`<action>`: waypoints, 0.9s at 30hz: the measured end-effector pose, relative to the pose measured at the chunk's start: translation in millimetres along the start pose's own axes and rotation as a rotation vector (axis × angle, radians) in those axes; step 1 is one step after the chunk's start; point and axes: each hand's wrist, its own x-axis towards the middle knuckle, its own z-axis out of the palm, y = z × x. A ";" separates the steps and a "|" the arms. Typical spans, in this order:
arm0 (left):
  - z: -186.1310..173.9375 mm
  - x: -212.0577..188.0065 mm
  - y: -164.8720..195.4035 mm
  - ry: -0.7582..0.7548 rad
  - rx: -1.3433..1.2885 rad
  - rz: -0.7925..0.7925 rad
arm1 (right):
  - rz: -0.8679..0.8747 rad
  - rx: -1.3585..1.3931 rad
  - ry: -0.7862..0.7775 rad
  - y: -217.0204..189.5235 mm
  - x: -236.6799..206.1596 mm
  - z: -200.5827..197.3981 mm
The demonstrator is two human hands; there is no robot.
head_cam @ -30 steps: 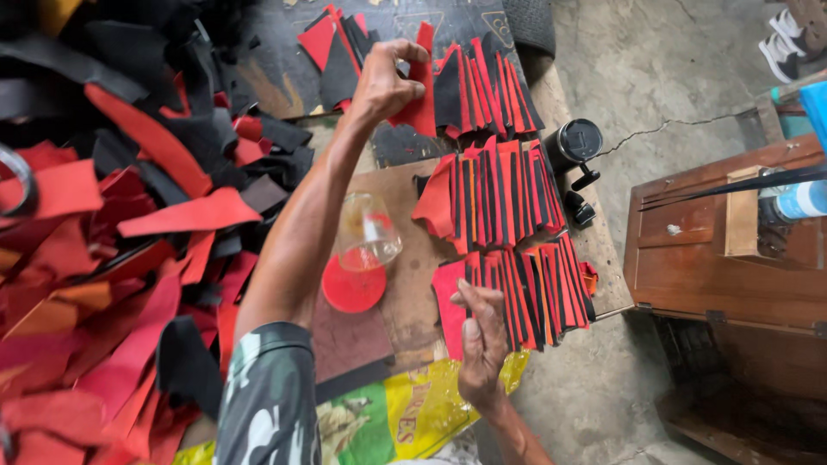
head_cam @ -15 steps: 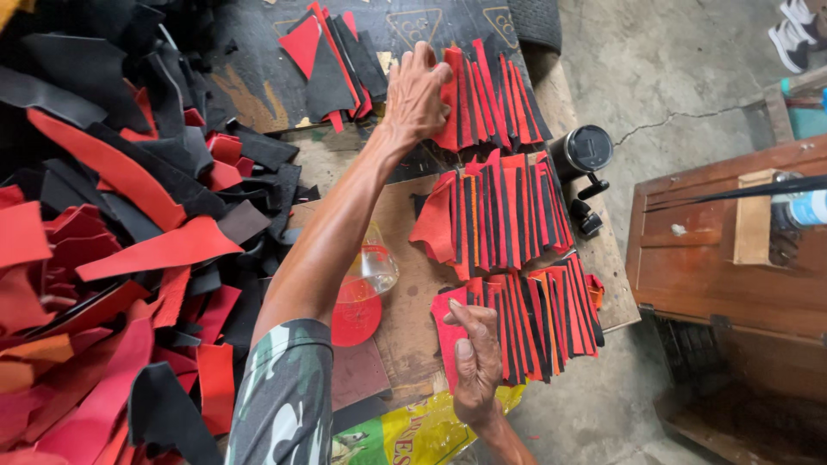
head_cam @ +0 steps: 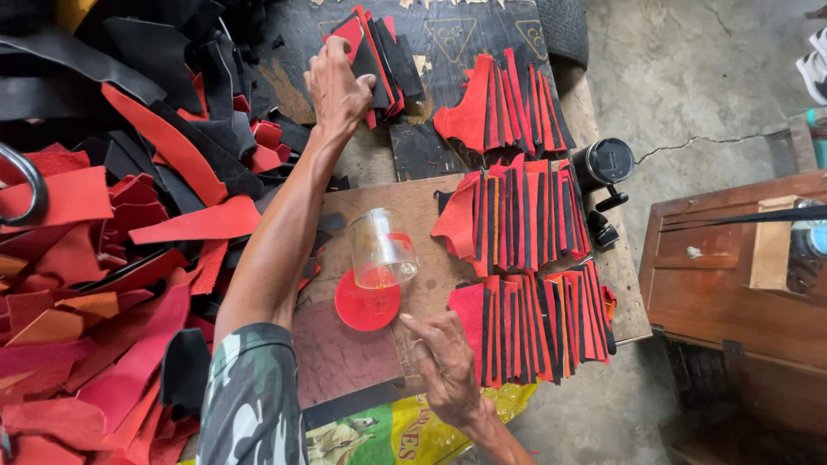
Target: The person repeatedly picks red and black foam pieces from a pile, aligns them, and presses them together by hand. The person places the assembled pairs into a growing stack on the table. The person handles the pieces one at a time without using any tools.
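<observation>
My left hand (head_cam: 336, 84) reaches far up and rests on the left edge of a small stack of red and black leather pieces (head_cam: 383, 47), thumb spread; I see nothing gripped. My right hand (head_cam: 444, 362) lies low on the wooden board (head_cam: 405, 198), fingers loose and holding nothing, just left of the nearest row of upright red and black pieces (head_cam: 538, 323). Two more such rows stand beyond it, a middle row (head_cam: 517, 215) and a far row (head_cam: 500, 103). A clear cup (head_cam: 383, 250) sits tilted on a red round disc (head_cam: 368, 303) between my arms.
A big heap of red and black leather scraps (head_cam: 103, 241) fills the left side. A black cylindrical object (head_cam: 607, 164) sits at the board's right edge, with a wooden cabinet (head_cam: 732, 258) beyond it. A yellow-green sack (head_cam: 388, 430) lies below the board.
My left hand has left the far row of pieces and moved left onto the small stack. My right hand has let go of the red piece and settled lower on the board.
</observation>
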 end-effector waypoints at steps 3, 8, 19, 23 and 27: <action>-0.1 8.3 -1.3 0.036 -0.075 0.062 | 0.021 -0.010 -0.007 -2.7 2.5 0.0; -12.8 24.5 -12.3 -0.268 -0.873 -0.038 | 0.019 -0.036 -0.019 -0.6 4.9 -1.8; -46.1 46.4 -13.4 -0.274 -0.702 -0.194 | -0.076 -0.054 -0.076 -4.0 22.5 9.7; -30.2 33.8 -5.8 -0.395 -0.673 -0.286 | -0.093 -0.052 -0.060 -3.3 25.8 11.3; -18.6 25.8 -10.5 -0.387 -0.681 -0.169 | -0.090 -0.043 -0.068 -2.2 25.7 9.1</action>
